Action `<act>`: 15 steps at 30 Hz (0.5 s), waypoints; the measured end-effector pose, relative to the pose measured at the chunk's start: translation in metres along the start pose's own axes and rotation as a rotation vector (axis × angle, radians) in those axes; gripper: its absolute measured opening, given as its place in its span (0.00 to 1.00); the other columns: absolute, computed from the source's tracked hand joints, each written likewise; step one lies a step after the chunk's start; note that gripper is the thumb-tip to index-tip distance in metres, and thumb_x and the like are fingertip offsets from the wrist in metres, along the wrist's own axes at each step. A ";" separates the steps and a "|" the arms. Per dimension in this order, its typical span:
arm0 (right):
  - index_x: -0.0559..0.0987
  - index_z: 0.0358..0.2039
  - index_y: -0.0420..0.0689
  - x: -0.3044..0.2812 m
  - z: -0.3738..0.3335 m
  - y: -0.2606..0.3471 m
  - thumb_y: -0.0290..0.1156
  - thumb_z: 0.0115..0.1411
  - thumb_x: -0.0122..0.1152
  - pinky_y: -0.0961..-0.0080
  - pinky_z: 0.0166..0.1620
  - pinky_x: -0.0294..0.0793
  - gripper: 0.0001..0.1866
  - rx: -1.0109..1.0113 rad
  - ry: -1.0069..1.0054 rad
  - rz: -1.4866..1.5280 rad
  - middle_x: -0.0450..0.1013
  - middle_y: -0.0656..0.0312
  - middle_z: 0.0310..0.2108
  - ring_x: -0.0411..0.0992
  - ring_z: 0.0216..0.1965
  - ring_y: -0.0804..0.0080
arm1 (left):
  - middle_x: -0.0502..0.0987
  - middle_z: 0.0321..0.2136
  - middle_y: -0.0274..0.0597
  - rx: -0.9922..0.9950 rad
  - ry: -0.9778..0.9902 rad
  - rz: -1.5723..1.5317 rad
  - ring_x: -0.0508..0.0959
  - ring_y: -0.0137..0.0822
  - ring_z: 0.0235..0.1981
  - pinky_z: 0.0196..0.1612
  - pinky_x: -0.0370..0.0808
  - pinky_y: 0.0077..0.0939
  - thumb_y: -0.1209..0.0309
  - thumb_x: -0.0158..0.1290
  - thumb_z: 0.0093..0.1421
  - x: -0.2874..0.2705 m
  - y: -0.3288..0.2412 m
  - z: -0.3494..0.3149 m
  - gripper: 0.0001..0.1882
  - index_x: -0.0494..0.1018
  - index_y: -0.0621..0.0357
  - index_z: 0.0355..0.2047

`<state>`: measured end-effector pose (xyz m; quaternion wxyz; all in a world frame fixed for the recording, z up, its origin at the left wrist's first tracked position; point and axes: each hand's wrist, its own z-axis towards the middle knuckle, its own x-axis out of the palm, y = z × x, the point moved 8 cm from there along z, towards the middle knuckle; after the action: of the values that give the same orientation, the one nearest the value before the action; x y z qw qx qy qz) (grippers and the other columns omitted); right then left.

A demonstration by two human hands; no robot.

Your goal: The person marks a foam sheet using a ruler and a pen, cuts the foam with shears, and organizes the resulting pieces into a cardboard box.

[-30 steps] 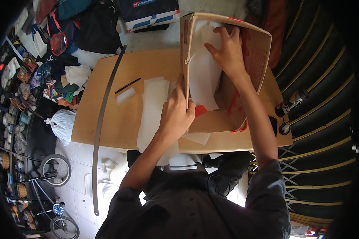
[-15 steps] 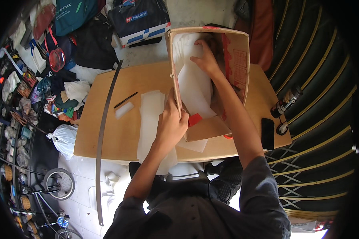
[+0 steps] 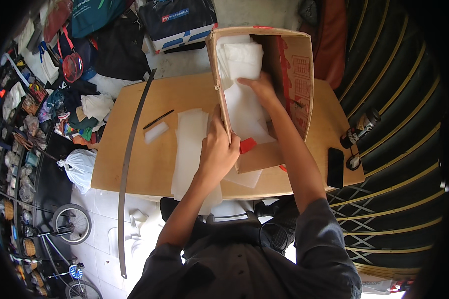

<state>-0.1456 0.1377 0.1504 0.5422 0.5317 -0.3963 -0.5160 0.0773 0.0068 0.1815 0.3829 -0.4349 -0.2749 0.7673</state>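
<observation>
An open cardboard box (image 3: 300,84) is tilted over the table, its opening toward me. My left hand (image 3: 218,152) is closed around the box's near left wall, beside a red piece (image 3: 248,145) at the lower rim. Inside the box lies a stack of thin white sheets (image 3: 241,60), with a looser sheet (image 3: 242,107) below it. My right hand (image 3: 263,89) reaches into the box and grips the white sheets at their right edge. Its thumb lies over them; the other fingers are mostly hidden. More translucent white sheets (image 3: 189,149) lie flat on the table left of the box.
The wooden table (image 3: 110,164) bears a long metal ruler (image 3: 129,144) overhanging its front edge, a black pen (image 3: 158,119), a small white piece (image 3: 157,132), a phone (image 3: 335,167) and a dark bottle (image 3: 360,128). A folding metal gate (image 3: 394,149) stands at right; bags (image 3: 177,25) lie beyond.
My right hand has moved down and toward me within the box, its fingers going from spread to tucked at the white sheets. The stack's folded top now shows. The left hand keeps its hold.
</observation>
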 end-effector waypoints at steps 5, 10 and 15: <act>0.76 0.49 0.38 0.029 -0.088 0.057 0.32 0.46 0.75 0.65 0.52 0.72 0.29 -0.765 -0.172 -0.664 0.73 0.46 0.49 0.74 0.50 0.60 | 0.71 0.47 0.71 0.001 0.019 0.003 0.77 0.67 0.42 0.45 0.76 0.52 0.79 0.47 0.58 0.000 0.004 0.000 0.34 0.50 0.69 0.64; 0.54 0.66 0.44 0.029 -0.103 0.024 0.36 0.44 0.78 0.61 0.63 0.61 0.53 -0.263 0.315 -0.514 0.67 0.43 0.57 0.64 0.61 0.51 | 0.67 0.53 0.70 -0.090 0.100 -0.072 0.75 0.67 0.46 0.47 0.76 0.52 0.80 0.47 0.57 0.002 0.007 -0.002 0.35 0.48 0.67 0.65; 0.59 0.64 0.43 0.021 -0.105 0.015 0.32 0.45 0.74 0.58 0.62 0.63 0.47 -0.504 0.291 -0.800 0.67 0.41 0.57 0.63 0.61 0.46 | 0.66 0.54 0.70 -0.020 0.079 -0.008 0.75 0.66 0.48 0.48 0.76 0.51 0.81 0.46 0.57 0.003 0.003 -0.003 0.36 0.48 0.67 0.65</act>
<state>-0.0380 0.1330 0.1497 0.4628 0.5610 0.0559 -0.6841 0.0780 0.0079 0.1766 0.3920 -0.4676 -0.2689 0.7452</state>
